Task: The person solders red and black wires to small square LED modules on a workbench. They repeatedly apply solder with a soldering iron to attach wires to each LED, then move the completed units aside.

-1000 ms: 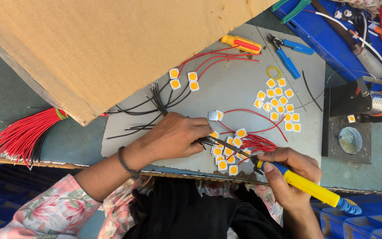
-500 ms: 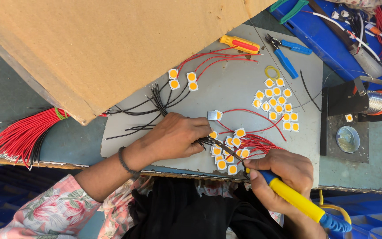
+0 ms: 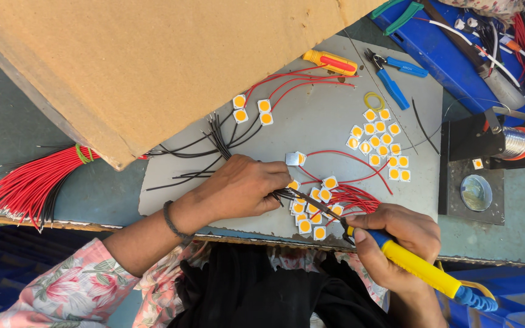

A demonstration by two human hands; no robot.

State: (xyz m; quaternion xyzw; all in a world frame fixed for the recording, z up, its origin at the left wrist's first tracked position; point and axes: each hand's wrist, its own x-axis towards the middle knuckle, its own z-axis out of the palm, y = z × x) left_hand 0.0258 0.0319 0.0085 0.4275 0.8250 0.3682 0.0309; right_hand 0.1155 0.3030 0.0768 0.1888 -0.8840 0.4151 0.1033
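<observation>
My right hand (image 3: 399,243) grips a yellow-handled soldering iron (image 3: 417,267); its thin tip reaches up-left into a cluster of small square yellow LED chips (image 3: 314,209) with red wires (image 3: 353,197). My left hand (image 3: 244,185) rests on the grey metal sheet (image 3: 311,130), fingers pinched on thin black wires (image 3: 284,194) right at that cluster. A single chip (image 3: 295,159) lies just above my left fingers. What exactly sits under the fingertips is hidden.
A second group of LED chips (image 3: 381,146) lies to the right; wired chips (image 3: 251,109) at upper left. Cardboard sheet (image 3: 153,61) covers the top left. Red wire bundle (image 3: 31,182) at left. Yellow screwdriver (image 3: 330,61), blue pliers (image 3: 393,76), solder spool stand (image 3: 499,146) at right.
My right hand and the soldering iron shifted slightly, the tip staying at the chip cluster. My left hand has kept its place on the wires.
</observation>
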